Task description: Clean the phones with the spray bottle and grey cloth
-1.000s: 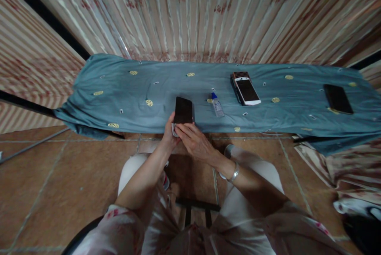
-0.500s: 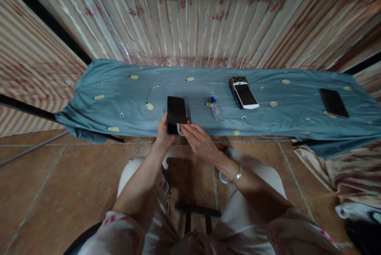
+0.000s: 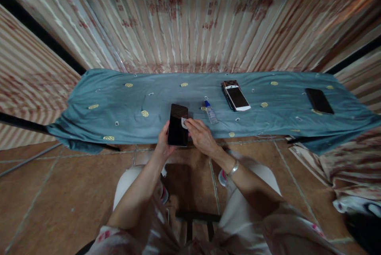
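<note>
My left hand [image 3: 164, 142] grips a black phone [image 3: 177, 130] by its lower left edge and holds it screen-up at the front edge of a low table draped in blue cloth [image 3: 119, 106]. My right hand [image 3: 201, 136] pinches a small white wipe [image 3: 183, 122] and presses it on the right side of the phone's screen. A silver bracelet sits on my right wrist. A small clear bottle with a blue cap [image 3: 210, 112] lies on the cloth just right of my hands.
A white phone on a dark case [image 3: 236, 96] lies further right on the cloth, and another black phone [image 3: 319, 100] rests near the right end. Striped curtains hang behind. My knees and a dark stool frame [image 3: 196, 219] are below, over brown floor tiles.
The wipe in my right hand has slid from the phone's bottom edge up along its right side. The phone has tilted slightly and come a little nearer.
</note>
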A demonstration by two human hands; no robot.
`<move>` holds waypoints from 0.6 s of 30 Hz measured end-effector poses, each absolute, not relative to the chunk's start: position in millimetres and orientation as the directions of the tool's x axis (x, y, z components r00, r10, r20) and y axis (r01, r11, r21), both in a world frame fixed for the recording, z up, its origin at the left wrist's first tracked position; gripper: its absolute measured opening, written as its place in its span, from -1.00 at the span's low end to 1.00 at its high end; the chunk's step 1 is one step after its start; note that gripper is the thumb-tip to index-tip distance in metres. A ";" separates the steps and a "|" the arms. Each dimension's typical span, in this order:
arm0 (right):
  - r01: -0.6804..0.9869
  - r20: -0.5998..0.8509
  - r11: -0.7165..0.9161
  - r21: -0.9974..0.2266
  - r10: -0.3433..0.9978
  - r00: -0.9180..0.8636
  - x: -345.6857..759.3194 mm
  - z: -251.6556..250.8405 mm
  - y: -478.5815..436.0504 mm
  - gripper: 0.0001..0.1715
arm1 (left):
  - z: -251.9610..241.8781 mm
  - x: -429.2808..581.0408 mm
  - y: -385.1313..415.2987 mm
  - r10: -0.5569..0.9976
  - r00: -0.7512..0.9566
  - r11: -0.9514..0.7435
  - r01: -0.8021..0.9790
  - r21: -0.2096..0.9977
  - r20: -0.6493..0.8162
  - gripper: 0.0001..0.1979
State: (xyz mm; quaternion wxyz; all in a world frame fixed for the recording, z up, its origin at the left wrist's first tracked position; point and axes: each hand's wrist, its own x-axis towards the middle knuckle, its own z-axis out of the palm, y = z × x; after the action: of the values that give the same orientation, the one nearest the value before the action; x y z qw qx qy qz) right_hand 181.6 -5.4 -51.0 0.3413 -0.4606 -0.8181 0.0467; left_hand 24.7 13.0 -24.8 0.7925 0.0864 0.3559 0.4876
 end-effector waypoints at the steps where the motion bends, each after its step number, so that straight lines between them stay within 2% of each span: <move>1: 0.725 0.516 0.566 -0.394 0.788 -0.335 182.7 -50.7 -3.3 -0.51 | -23.7 25.3 11.8 0.828 0.282 0.521 -0.707 0.479 -0.484 -0.64; 12: 0.765 0.510 0.472 -0.438 0.831 -0.221 198.5 -58.1 16.4 -0.49 | -28.1 26.6 3.1 0.786 0.385 0.603 -0.649 0.463 -0.484 -0.58; 18: 0.798 0.528 0.433 -0.420 0.831 -0.172 201.3 -58.8 20.7 -0.53 | -24.6 31.5 -1.9 0.780 0.382 0.614 -0.617 0.491 -0.495 -0.59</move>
State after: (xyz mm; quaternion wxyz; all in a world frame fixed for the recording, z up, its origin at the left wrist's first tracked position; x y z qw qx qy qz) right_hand 201.3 20.7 -58.8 0.3615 -0.5321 -0.7653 0.0233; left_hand 31.5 -1.9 -24.6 0.8235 0.1133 0.3592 0.4243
